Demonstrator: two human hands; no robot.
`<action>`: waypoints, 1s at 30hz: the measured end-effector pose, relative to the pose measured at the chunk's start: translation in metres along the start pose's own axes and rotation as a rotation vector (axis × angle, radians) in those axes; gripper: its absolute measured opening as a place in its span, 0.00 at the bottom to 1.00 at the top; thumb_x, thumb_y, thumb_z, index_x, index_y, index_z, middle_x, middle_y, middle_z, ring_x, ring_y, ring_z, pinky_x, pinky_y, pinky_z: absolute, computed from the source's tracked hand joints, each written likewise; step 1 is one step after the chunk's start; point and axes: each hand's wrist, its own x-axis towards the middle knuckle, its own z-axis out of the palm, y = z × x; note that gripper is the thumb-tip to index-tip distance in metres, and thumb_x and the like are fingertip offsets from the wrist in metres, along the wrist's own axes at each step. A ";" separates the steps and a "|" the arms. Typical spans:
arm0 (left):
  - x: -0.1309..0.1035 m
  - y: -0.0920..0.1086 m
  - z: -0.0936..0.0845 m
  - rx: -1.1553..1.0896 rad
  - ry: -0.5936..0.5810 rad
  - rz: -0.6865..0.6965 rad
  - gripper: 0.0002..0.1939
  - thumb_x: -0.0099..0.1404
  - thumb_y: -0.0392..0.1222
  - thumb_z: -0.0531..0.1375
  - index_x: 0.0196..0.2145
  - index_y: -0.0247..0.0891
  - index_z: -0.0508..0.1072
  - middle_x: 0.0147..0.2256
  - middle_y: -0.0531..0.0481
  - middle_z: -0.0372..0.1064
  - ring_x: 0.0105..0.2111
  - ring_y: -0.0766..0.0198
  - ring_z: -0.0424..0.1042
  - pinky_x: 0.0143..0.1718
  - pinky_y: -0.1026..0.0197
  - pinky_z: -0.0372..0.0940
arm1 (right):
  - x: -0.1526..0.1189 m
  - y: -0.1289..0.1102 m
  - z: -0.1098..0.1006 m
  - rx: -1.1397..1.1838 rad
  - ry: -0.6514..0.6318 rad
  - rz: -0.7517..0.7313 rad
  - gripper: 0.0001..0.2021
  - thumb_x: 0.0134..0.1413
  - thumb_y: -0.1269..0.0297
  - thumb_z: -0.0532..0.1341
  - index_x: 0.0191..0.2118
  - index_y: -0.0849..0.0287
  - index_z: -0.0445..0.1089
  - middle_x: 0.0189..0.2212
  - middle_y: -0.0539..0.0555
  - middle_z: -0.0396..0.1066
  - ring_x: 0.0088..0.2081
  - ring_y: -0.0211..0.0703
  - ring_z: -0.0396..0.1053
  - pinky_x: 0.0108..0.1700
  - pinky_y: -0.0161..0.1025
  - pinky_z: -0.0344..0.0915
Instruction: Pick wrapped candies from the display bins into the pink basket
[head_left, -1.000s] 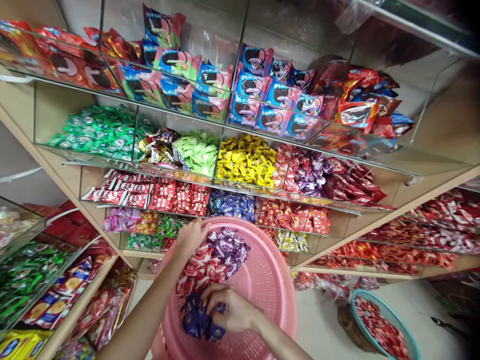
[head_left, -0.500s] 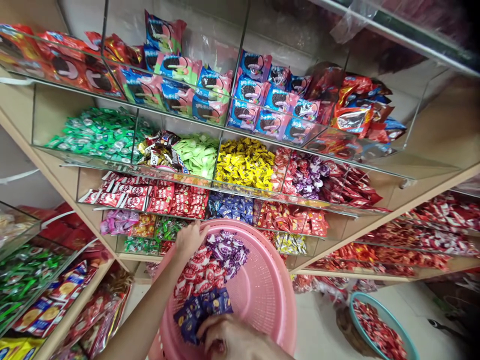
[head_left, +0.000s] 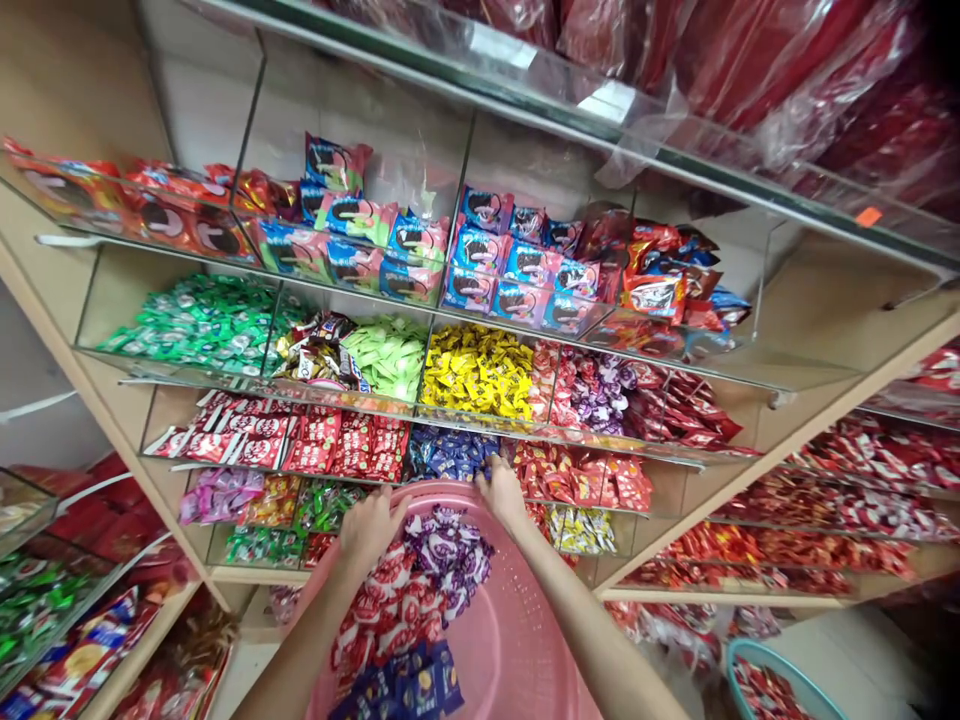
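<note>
My left hand is closed over the far rim of a pink plastic basket. Inside the basket lie purple-and-white wrapped candies, red-and-white wrapped candies and dark blue packets. Just beyond the rim, my right hand reaches to the shelf bin of dark blue packets. Its thumb and a finger look apart at the bin's near edge, and I see nothing held in them. The remaining fingers are partly hidden.
Glass-fronted shelves hold yellow candies, green candies and blue-and-pink cookie packs. A glass shelf edge crosses above. At lower right a teal basin stands on the floor with red candies.
My right hand has left the blue packets inside the basket and moved forward to the shelf bin. My left hand stays on the rim. The view has tilted upward.
</note>
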 end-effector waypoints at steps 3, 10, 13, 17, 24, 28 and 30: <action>0.001 0.000 0.000 -0.010 -0.010 -0.001 0.30 0.63 0.57 0.38 0.46 0.34 0.66 0.35 0.36 0.72 0.35 0.50 0.72 0.34 0.54 0.62 | 0.030 0.000 0.008 -0.107 -0.007 0.099 0.16 0.51 0.69 0.54 0.47 0.68 0.61 0.42 0.69 0.67 0.40 0.51 0.70 0.38 0.41 0.65; 0.002 -0.003 0.002 -0.014 0.027 0.005 0.29 0.63 0.58 0.38 0.45 0.35 0.66 0.32 0.39 0.72 0.34 0.49 0.72 0.32 0.54 0.63 | 0.051 -0.004 0.025 -0.244 -0.055 0.182 0.19 0.48 0.73 0.57 0.48 0.73 0.60 0.40 0.73 0.66 0.43 0.54 0.70 0.40 0.42 0.65; 0.003 -0.002 0.003 -0.008 0.018 0.003 0.29 0.63 0.57 0.38 0.44 0.35 0.67 0.32 0.38 0.72 0.34 0.49 0.72 0.32 0.54 0.63 | 0.049 -0.002 0.027 -0.266 -0.067 0.190 0.17 0.50 0.74 0.56 0.47 0.74 0.61 0.41 0.73 0.66 0.42 0.53 0.70 0.39 0.42 0.65; 0.003 -0.001 0.003 -0.006 0.015 0.005 0.29 0.63 0.58 0.38 0.46 0.35 0.66 0.33 0.38 0.72 0.34 0.48 0.72 0.32 0.53 0.63 | 0.043 -0.003 0.020 -0.270 -0.064 0.179 0.15 0.51 0.74 0.54 0.46 0.72 0.62 0.38 0.69 0.68 0.41 0.52 0.71 0.38 0.41 0.65; 0.001 0.002 -0.002 0.005 0.005 -0.004 0.28 0.63 0.57 0.39 0.44 0.34 0.67 0.34 0.38 0.72 0.34 0.51 0.72 0.33 0.56 0.62 | 0.017 -0.005 -0.007 -0.226 -0.002 0.080 0.13 0.56 0.67 0.51 0.47 0.65 0.60 0.41 0.64 0.67 0.39 0.47 0.70 0.36 0.38 0.63; -0.001 0.003 -0.004 -0.005 -0.001 0.007 0.29 0.62 0.58 0.38 0.44 0.34 0.66 0.36 0.39 0.72 0.35 0.50 0.71 0.33 0.56 0.62 | -0.017 -0.010 -0.021 -0.118 0.015 -0.032 0.14 0.57 0.68 0.49 0.48 0.62 0.60 0.43 0.62 0.67 0.39 0.44 0.69 0.38 0.36 0.62; -0.001 0.003 -0.004 -0.013 -0.023 0.002 0.31 0.62 0.59 0.38 0.45 0.34 0.66 0.35 0.39 0.71 0.35 0.51 0.71 0.33 0.56 0.62 | -0.046 -0.016 -0.020 0.053 -0.008 -0.194 0.15 0.56 0.69 0.48 0.49 0.61 0.60 0.41 0.58 0.68 0.38 0.43 0.68 0.40 0.35 0.62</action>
